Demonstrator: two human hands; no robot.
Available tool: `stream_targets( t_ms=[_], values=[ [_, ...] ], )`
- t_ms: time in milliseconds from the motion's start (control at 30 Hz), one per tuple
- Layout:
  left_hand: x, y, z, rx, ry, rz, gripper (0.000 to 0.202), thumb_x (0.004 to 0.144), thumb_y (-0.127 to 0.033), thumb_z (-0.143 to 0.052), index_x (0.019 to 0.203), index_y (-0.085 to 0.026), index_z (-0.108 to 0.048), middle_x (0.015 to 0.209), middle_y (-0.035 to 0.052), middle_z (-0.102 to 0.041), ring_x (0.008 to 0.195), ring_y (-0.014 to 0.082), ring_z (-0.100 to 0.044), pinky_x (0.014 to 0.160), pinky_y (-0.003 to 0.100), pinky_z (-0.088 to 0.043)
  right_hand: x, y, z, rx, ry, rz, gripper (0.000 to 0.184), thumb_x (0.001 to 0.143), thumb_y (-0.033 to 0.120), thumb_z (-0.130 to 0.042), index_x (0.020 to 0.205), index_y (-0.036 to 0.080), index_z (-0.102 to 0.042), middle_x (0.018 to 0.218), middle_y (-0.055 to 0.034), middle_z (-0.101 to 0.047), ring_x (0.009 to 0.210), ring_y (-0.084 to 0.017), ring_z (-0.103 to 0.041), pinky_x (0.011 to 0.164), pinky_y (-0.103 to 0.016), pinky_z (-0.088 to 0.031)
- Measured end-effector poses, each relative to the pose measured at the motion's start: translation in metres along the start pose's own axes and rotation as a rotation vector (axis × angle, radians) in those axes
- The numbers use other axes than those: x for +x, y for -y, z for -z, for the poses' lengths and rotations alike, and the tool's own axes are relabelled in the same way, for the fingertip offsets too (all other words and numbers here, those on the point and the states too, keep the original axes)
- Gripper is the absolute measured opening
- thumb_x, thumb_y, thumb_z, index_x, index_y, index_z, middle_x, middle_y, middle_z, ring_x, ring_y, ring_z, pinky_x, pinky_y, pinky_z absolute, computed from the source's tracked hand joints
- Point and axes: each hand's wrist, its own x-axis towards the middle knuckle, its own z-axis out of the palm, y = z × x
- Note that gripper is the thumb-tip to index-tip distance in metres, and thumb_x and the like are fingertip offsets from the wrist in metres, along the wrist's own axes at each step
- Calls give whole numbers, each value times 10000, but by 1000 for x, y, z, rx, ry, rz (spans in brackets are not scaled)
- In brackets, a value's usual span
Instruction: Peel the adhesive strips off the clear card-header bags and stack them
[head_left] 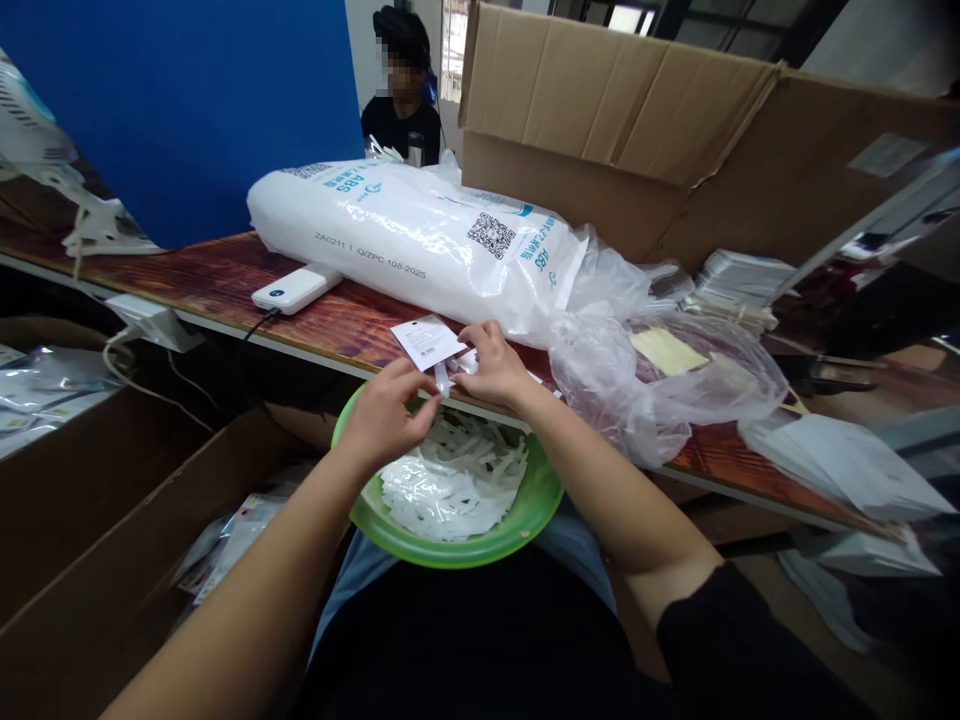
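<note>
Both hands meet over the table's front edge, above a green basin (534,520). My left hand (384,418) is closed, thumb and fingertips pinched at a short translucent plastic strip (442,380). Close by on the right, my right hand (496,368) has curled fingers around a small clear or whitish piece that they mostly hide. A white printed card (426,342) with a barcode lies just behind the fingertips; whether either hand grips it is unclear. Inside the basin, which rests at my lap, is a pile of white and translucent strips (450,490).
Behind the hands lies a big white printed sack (420,240), with crumpled clear plastic (622,370) to its right. A white power bank (296,288) with a cable sits left. Cardboard boxes (600,110) stand at back and lower left. A person (405,110) is beyond the table.
</note>
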Motion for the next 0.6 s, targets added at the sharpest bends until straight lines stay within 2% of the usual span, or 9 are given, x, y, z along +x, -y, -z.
stream_targets(
  t_ms=[67,133,233,300,400,467,600],
  values=[
    [8,8,2,63,-90,51,221,776,-244,-529,968,-200,-629,990,65,-522,989,214,-545,904,321,-464,5,0,5,-33,47,-4,468,678,256,-648,1117,228,-487,1126,-68,-434,878,-204,-540,779,-375,-480],
    [17,14,1,93,-107,97,378,725,-213,-547,1100,-195,-587,1069,82,-496,1097,243,-507,1004,362,-418,10,2,10,-65,93,7,465,678,184,-608,1128,213,-495,1152,-88,-446,939,-224,-542,825,-401,-478],
    [27,17,-7,33,-22,108,518,728,-274,-577,1238,-203,-515,1237,97,-458,1225,253,-445,1082,376,-355,17,-1,13,-73,167,48,487,685,126,-581,1164,197,-522,1206,-109,-486,1080,-260,-526,929,-451,-444],
    [31,16,-14,-1,55,110,610,763,-406,-590,1321,-199,-459,1396,116,-376,1315,275,-371,1118,410,-303,23,-7,11,-58,224,97,542,710,119,-589,1240,208,-515,1311,-112,-477,1209,-271,-477,1010,-468,-398],
    [34,15,-23,28,176,128,794,789,-616,-527,1416,-154,-367,1517,154,-268,1401,331,-236,1145,529,-181,36,-19,6,-29,333,179,644,732,125,-630,1346,232,-467,1471,-91,-381,1347,-240,-374,1096,-418,-341],
    [35,18,-26,75,230,113,853,792,-669,-490,1439,-135,-338,1527,162,-266,1418,343,-193,1141,571,-123,46,-25,2,-17,402,213,687,726,143,-669,1373,231,-454,1502,-86,-352,1370,-226,-356,1108,-376,-336],
    [35,25,-26,136,239,75,835,818,-660,-461,1453,-137,-324,1527,144,-273,1422,299,-217,1156,499,-165,62,-29,-1,-10,490,243,709,690,205,-743,1353,235,-495,1493,-76,-370,1326,-253,-427,1085,-356,-364]
  ],
)
